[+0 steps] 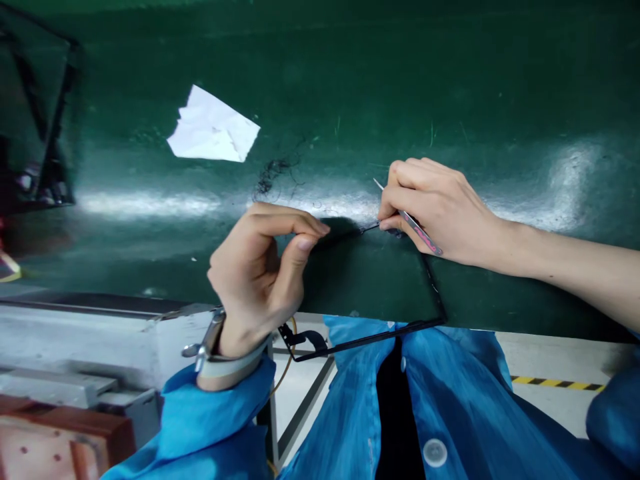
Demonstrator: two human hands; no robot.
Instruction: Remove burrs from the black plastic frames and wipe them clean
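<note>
A thin black rectangular frame (434, 283) lies partly on the green tabletop, its near side sticking out past the edge toward my blue jacket. My left hand (263, 267) is closed, thumb and forefinger pinched where the frame's dark far bar reaches them; the exact contact is in shadow. On the right, my right hand (430, 203) grips slim grey tweezers (423, 235) with pink markings, their pointed tip angled up and left. Its thumb and fingertips also press at the frame's far bar. A tangle of fine black shavings (273, 175) rests just beyond my left hand.
A torn white paper (215, 130) lies on the green table (350, 80). More black frames (57, 120) are at the far left. Below the table's front edge are grey metal parts and a reddish-brown block (60, 437). A black strap (313, 340) hangs by the frame's near left corner.
</note>
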